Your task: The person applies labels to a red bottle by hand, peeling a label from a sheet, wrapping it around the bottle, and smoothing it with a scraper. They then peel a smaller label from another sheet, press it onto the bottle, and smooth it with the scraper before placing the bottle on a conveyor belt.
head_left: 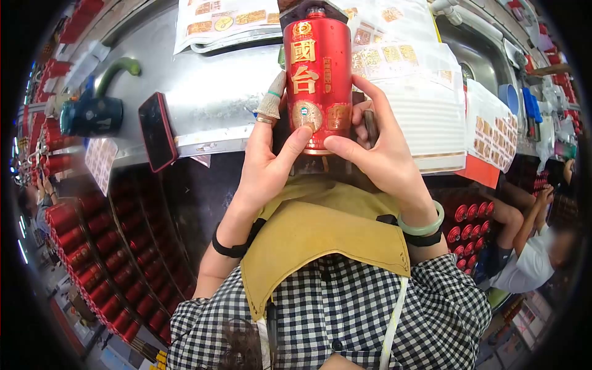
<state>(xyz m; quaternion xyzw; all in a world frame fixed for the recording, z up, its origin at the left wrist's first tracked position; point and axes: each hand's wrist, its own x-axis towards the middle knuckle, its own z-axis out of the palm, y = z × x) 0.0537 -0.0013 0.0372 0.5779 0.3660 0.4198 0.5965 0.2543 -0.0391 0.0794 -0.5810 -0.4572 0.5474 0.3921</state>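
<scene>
A red bottle (339,55) with gold characters and a round gold emblem stands upright in front of me, its neck away from me. My left hand (265,160) grips its left side, thumb pressed on the lower front by the round emblem. A pale wrapping covers the index finger of that hand. From the other side my right hand (388,154) holds the bottle, thumb at the lower edge and index finger along the side. A dark, slim tool handle (370,127) is tucked in its curled fingers.
Sheets of gold stickers (394,55) lie over a white stack (425,129) at right. A phone (158,132) and a dark mug (92,116) are at left on the metal table (203,92). Racks of red bottles (111,253) stand below left; another person (524,259) sits at right.
</scene>
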